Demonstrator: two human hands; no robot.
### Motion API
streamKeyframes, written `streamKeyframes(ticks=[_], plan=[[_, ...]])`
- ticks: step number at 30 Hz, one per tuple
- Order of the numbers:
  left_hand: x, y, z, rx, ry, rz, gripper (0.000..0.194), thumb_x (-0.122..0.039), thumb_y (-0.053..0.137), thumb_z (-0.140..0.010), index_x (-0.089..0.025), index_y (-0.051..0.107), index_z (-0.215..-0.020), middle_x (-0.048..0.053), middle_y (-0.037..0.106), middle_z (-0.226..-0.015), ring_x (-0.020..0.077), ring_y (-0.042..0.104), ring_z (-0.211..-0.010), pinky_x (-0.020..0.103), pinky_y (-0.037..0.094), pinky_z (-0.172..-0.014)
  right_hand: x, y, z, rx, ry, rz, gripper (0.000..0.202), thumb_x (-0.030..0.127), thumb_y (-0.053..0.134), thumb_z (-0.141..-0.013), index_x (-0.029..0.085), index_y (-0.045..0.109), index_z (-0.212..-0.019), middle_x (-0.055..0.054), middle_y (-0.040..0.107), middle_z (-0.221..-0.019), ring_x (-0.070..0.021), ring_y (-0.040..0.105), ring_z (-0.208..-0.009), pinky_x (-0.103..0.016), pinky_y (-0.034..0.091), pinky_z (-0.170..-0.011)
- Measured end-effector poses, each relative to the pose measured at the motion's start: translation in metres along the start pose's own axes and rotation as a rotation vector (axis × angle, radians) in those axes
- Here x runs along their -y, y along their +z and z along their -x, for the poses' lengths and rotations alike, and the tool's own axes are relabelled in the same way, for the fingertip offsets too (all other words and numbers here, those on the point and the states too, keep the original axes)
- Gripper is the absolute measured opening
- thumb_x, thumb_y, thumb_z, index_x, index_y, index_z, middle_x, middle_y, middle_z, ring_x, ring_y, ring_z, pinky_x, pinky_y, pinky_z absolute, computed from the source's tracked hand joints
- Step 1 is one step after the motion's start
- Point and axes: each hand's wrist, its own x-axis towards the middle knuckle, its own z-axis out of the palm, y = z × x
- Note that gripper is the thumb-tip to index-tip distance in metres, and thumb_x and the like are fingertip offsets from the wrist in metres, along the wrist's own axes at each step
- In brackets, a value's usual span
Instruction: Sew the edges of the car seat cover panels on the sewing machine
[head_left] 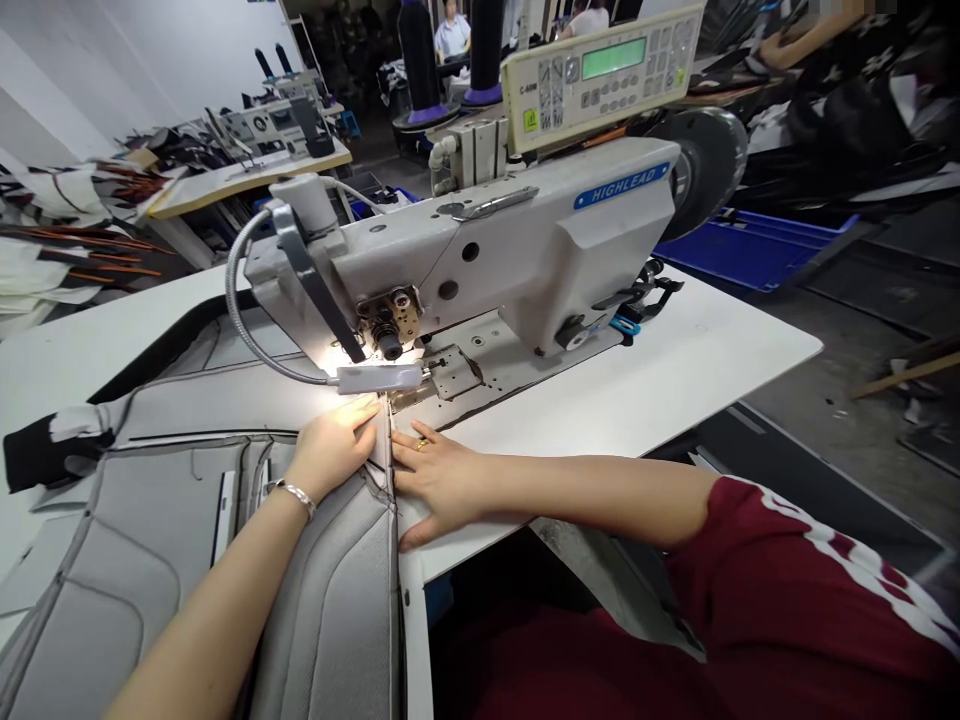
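Note:
A large grey padded cover (pixel 352 600) with dark piping, much like a seat cover, lies over the left of the sewing table. Its dark-edged seam runs up to a sewing machine (pixel 487 250) whose needle area is lit and partly hidden by a lamp (pixel 380 378). My left hand (pixel 334 450), wearing a silver bracelet, rests on the cover just below the lamp, fingers stretched forward and lying on the fabric. Flat on the white table, my right hand (pixel 439 480) has its fingers spread, the tips touching the cover's right edge. A ring shows on it.
A control panel (pixel 604 75) sits above the machine, near dark thread cones (pixel 484 45). The white tabletop (pixel 712 340) extends right. Behind it are a blue crate (pixel 757 245) and another person's arm (pixel 814 35). A second sewing machine (pixel 270 125) stands back left.

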Motion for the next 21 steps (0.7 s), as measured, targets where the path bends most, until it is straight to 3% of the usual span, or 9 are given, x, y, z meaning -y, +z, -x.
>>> streamKeyframes(ticks=[5, 11, 15, 17, 19, 21], plan=[[-0.001, 0.004, 0.001, -0.007, 0.010, -0.010, 0.043, -0.027, 0.045, -0.088, -0.021, 0.066, -0.124, 0.002, 0.056, -0.137, 0.0224, 0.052, -0.129, 0.037, 0.045, -0.110, 0.003, -0.002, 0.004, 0.018, 0.006, 0.007, 0.080, 0.068, 0.058, -0.083, 0.007, 0.053, -0.134, -0.027, 0.031, -0.150, -0.0384, 0.015, -0.148, -0.060, 0.009, -0.120], [-0.006, 0.013, 0.009, -0.074, 0.013, -0.031, 0.042, -0.026, 0.044, -0.088, -0.024, 0.066, -0.124, 0.002, 0.057, -0.137, 0.0220, 0.055, -0.127, 0.037, 0.048, -0.107, 0.004, -0.002, 0.006, 0.005, -0.025, 0.017, 0.078, 0.069, 0.059, -0.081, 0.006, 0.059, -0.127, -0.028, 0.041, -0.142, -0.0414, 0.025, -0.144, -0.059, 0.018, -0.119], [-0.006, 0.017, 0.011, -0.113, 0.034, -0.052, 0.042, -0.027, 0.041, -0.090, -0.024, 0.065, -0.124, 0.004, 0.057, -0.138, 0.0234, 0.057, -0.125, 0.039, 0.050, -0.105, 0.027, -0.003, 0.034, -0.090, 0.057, 0.041, 0.055, 0.050, 0.066, -0.083, 0.010, 0.063, -0.121, -0.029, 0.034, -0.149, -0.0460, 0.029, -0.141, -0.061, 0.026, -0.114], [-0.006, 0.019, 0.012, -0.132, 0.054, -0.055, 0.042, -0.026, 0.041, -0.090, -0.024, 0.065, -0.124, 0.004, 0.057, -0.138, 0.0239, 0.057, -0.124, 0.040, 0.050, -0.105, 0.044, 0.002, 0.054, -0.180, -0.090, 0.087, 0.038, 0.035, 0.063, -0.085, 0.017, 0.066, -0.119, -0.021, 0.032, -0.154, -0.0421, 0.029, -0.143, -0.060, 0.028, -0.114], [-0.006, 0.020, 0.012, -0.147, 0.060, -0.054, 0.041, -0.027, 0.041, -0.090, -0.025, 0.065, -0.124, 0.003, 0.058, -0.138, 0.0242, 0.057, -0.124, 0.039, 0.052, -0.102, 0.058, 0.013, 0.066, -0.268, -0.360, 0.138, 0.030, 0.028, 0.055, -0.089, 0.021, 0.067, -0.116, -0.009, 0.032, -0.157, -0.0332, 0.024, -0.147, -0.054, 0.025, -0.119], [-0.007, 0.020, 0.012, -0.159, 0.052, -0.046, 0.039, -0.028, 0.042, -0.090, -0.026, 0.066, -0.121, 0.002, 0.058, -0.137, 0.0245, 0.058, -0.122, 0.038, 0.054, -0.097, 0.066, 0.026, 0.065, -0.362, -0.526, 0.143, 0.026, 0.027, 0.049, -0.092, 0.023, 0.071, -0.105, -0.003, 0.038, -0.154, -0.0286, 0.027, -0.146, -0.049, 0.021, -0.122]])
